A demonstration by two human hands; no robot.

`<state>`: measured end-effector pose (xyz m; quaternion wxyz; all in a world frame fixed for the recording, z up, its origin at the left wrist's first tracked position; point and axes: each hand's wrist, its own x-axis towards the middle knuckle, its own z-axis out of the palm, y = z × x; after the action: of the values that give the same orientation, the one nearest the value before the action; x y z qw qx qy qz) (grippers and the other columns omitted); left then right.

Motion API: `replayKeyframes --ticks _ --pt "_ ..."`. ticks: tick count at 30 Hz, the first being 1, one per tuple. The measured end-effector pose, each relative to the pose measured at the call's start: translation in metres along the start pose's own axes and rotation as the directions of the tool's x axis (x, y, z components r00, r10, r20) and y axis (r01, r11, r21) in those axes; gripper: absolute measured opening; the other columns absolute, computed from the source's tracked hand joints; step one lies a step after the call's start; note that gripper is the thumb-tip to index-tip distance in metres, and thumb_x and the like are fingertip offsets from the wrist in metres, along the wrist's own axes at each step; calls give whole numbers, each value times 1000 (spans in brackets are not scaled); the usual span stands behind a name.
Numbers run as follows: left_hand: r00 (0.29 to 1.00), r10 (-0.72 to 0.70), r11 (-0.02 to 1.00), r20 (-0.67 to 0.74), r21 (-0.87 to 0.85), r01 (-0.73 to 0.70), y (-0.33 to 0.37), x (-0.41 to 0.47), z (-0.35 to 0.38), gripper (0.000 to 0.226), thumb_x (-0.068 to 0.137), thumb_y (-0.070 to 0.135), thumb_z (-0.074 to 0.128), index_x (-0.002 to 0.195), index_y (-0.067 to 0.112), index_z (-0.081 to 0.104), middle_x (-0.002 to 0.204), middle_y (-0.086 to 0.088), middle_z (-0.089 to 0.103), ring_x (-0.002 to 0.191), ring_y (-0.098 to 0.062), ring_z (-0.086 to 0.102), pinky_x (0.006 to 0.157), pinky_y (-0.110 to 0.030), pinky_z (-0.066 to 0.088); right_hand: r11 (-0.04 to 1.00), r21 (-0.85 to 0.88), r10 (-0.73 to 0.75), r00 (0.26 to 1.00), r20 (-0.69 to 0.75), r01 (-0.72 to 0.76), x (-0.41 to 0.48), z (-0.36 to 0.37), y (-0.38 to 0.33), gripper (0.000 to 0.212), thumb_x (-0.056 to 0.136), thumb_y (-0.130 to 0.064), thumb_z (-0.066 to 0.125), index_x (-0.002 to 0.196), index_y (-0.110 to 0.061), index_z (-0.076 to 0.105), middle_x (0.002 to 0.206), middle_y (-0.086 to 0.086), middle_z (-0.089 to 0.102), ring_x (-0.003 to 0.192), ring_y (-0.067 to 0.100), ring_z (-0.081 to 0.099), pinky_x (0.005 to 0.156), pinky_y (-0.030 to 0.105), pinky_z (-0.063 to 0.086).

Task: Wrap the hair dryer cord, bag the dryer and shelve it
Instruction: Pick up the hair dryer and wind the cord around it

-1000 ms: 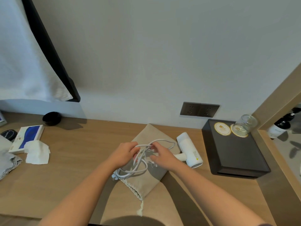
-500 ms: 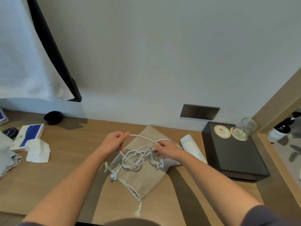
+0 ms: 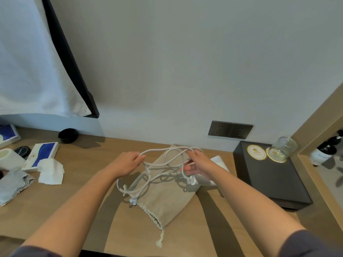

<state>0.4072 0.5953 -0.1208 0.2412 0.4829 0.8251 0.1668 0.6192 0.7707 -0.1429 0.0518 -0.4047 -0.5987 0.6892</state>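
Observation:
A white hair dryer (image 3: 204,179) lies on the wooden desk, mostly hidden behind my right hand (image 3: 199,164). Its white cord (image 3: 163,160) hangs in loose loops above a beige drawstring bag (image 3: 163,201) that lies flat on the desk. My left hand (image 3: 128,164) pinches the cord at the left end of the loops. My right hand holds the cord at the right end, fingers curled round it. The plug (image 3: 133,200) dangles low, near the bag's left edge.
A black tray (image 3: 274,182) with a glass jar (image 3: 284,147) and coasters sits at the right. A wall socket (image 3: 230,129) is behind. Tissues (image 3: 51,170), a blue-and-white box (image 3: 41,154), a black bowl (image 3: 67,135) and a grey cloth (image 3: 11,184) lie at the left.
Both hands have lifted and drawn apart, stretching the cord into wider loops above the bag. The right hand now covers more of the dryer.

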Motion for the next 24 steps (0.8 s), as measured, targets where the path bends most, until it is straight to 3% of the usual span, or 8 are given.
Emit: replayKeyframes --ticks 3,5,9,15,18,21,24 --pt "997 -25 999 -75 20 27 -7 -2 -3 44 100 39 33 69 12 49 72 -11 61 71 -27 54 68 -39 41 991 132 36 999 -24 -32 -6 -3 -4 26 107 -28 34 127 -15 45 93 17 61 67 24 69 59 35 60" --pt "989 -29 1000 -144 -8 28 -5 0 -2 41 100 36 34 72 11 51 74 -12 61 74 -30 55 68 -40 41 990 131 64 997 -50 -57 -8 1 -5 29 106 -31 36 115 -8 51 83 15 58 61 21 62 59 37 60" --pt "959 -21 999 -284 -31 13 3 11 3 24 100 31 36 88 15 50 77 -8 60 76 -32 56 65 -40 41 982 -180 44 998 -53 -53 -13 6 -5 37 106 -36 32 87 -10 50 61 8 52 44 16 46 45 27 41" --pt "940 63 958 -336 285 38 -12 21 -12 26 100 36 31 95 20 52 83 -8 65 73 -31 59 58 -35 43 828 -561 55 995 80 -1 -24 -2 -1 46 102 -45 29 114 -5 49 73 3 52 54 13 36 50 25 32" --pt "966 -30 917 -256 377 129 -18 25 -12 28 99 34 35 98 21 60 94 -8 67 83 -30 60 63 -34 44 722 -678 -59 989 135 136 -25 0 2 51 98 -57 37 106 -10 56 72 -4 56 58 10 44 60 27 36" --pt "978 -79 921 -194 361 146 -15 27 2 30 99 33 36 102 22 64 99 -7 68 86 -28 60 65 -33 44 743 -630 -200 973 115 228 -23 -2 5 37 100 -42 41 79 -16 56 67 -3 51 59 12 45 63 31 36" --pt "979 -137 903 -152 386 187 -15 26 13 32 98 33 37 110 23 65 106 -7 67 93 -28 61 68 -33 45 887 -417 -232 972 -30 199 -24 -8 3 36 103 -33 38 80 -15 59 64 -1 47 53 11 41 55 26 34"
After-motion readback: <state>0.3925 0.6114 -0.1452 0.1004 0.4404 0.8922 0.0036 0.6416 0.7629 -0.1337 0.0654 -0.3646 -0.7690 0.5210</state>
